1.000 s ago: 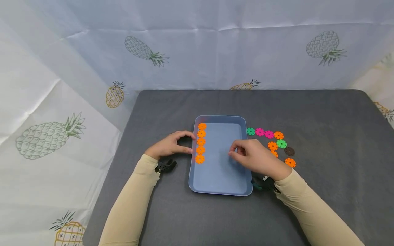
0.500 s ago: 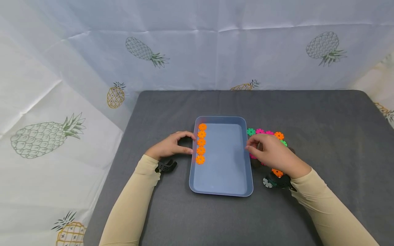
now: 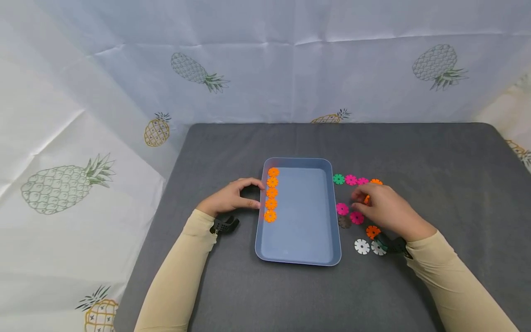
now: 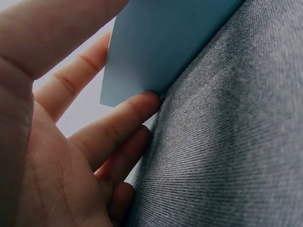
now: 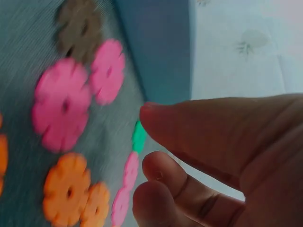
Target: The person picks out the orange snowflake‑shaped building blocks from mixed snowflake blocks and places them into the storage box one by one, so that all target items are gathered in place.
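Observation:
A blue rectangular tray (image 3: 300, 230) lies on the dark grey cloth, with a column of several orange flower-shaped plastic discs (image 3: 271, 192) along its left inner side. My left hand (image 3: 232, 194) rests at the tray's left wall, thumb and forefinger spread apart. In the left wrist view, its fingertips (image 4: 147, 100) touch the outer wall. My right hand (image 3: 386, 207) hovers over loose discs right of the tray, with a gap between thumb and fingers and nothing held. Below it in the right wrist view are orange discs (image 5: 67, 189); the hand hides some discs in the head view.
Right of the tray lie a green disc (image 3: 339, 179), pink discs (image 3: 357, 217), a brown disc (image 3: 344, 222), another orange disc (image 3: 373, 232) and white discs (image 3: 362, 246). A pineapple-print sheet (image 3: 265, 78) hangs behind the table (image 3: 456, 184).
My right hand has moved right, from above the tray to over the loose discs, its thumb and fingers parting. My left hand has stayed at the tray's left side.

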`<state>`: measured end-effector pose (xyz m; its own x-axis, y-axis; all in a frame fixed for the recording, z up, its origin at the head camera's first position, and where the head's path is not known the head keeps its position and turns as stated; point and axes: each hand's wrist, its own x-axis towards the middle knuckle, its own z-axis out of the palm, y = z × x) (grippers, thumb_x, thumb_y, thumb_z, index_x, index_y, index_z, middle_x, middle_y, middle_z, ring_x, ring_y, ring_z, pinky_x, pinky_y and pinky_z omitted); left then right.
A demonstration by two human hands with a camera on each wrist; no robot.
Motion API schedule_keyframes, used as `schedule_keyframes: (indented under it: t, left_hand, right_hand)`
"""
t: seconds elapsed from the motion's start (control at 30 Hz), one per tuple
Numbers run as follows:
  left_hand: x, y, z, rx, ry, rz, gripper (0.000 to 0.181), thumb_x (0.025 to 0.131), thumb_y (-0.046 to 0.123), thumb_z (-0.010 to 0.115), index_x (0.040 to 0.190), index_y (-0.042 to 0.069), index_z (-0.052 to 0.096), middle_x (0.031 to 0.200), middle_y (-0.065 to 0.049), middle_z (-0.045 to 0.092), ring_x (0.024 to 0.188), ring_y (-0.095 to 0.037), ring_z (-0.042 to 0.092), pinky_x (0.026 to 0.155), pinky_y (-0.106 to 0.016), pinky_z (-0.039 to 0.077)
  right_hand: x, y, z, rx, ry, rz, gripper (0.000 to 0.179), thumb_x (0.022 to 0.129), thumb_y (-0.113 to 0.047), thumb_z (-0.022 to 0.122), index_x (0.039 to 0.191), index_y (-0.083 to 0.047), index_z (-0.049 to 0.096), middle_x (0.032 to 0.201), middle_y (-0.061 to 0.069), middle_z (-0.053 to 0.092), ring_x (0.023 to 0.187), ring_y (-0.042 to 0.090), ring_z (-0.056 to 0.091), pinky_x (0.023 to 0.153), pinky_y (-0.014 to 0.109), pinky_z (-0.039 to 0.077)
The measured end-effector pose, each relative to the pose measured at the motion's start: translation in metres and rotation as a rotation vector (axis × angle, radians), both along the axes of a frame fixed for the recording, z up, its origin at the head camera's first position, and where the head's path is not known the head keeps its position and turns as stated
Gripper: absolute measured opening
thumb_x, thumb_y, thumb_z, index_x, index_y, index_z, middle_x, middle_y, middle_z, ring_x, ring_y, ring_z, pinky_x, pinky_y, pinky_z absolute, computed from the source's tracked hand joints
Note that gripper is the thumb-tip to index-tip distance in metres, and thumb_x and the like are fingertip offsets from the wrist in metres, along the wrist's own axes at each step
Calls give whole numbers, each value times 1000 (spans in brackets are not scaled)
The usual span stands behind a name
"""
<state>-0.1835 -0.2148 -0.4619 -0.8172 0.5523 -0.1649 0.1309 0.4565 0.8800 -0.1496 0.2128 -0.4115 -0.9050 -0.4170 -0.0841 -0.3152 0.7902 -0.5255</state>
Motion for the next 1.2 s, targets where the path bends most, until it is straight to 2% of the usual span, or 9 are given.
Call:
schedule_keyframes:
  t: [0.13,0.33,0.47,0.63,0.93,1.2]
  left_hand:
    - [1,-1,-1,7,1,3,43,90,25,87,128,24,67,137,3,62,134,-24,46,115,-48,35]
    - [2,-1,-1,5,-2,7,43,90,26,87,128,25,67,137,3,61,134,-23,46,115,-48,34]
    - [2,0,0,-1,2,8,43,90,27,87,128,26,67,137,3,61,135,-23,45,115,-47,34]
    - [2,1,0,-1,3,9,43,90,27,87,128,26,67,136,3,61,135,-23,45,116,-48,34]
    - [3,1,1,-1,2,14,44,89,28,87,128,27,67,136,3,61,135,-23,44,115,-48,34]
    - [2,1,0,-8,-4,11,44,90,30,87,128,28,67,137,3,60,135,-23,44,115,-48,34]
  right_hand:
    - [0,8,-4,53,11,-23,19,91,-13,81,106,-4,76,97,6,75,87,23,66,73,42,55]
    - [1,18,-7,79,-30,-50,26,90,-16,81,110,-1,75,101,8,75,89,24,67,75,43,55]
    - [1,24,-10,86,-67,-57,32,88,-17,83,113,1,74,101,9,74,79,20,63,71,39,52]
    - [2,27,-14,90,-90,-56,29,89,-17,82,111,0,73,95,6,72,69,15,55,64,34,47]
    - [1,30,-18,91,-77,-71,33,87,-20,84,109,1,73,96,10,72,84,24,64,72,42,54]
    - [4,30,-19,92,-93,-113,38,87,-23,86,111,4,72,95,11,72,85,26,65,73,43,54]
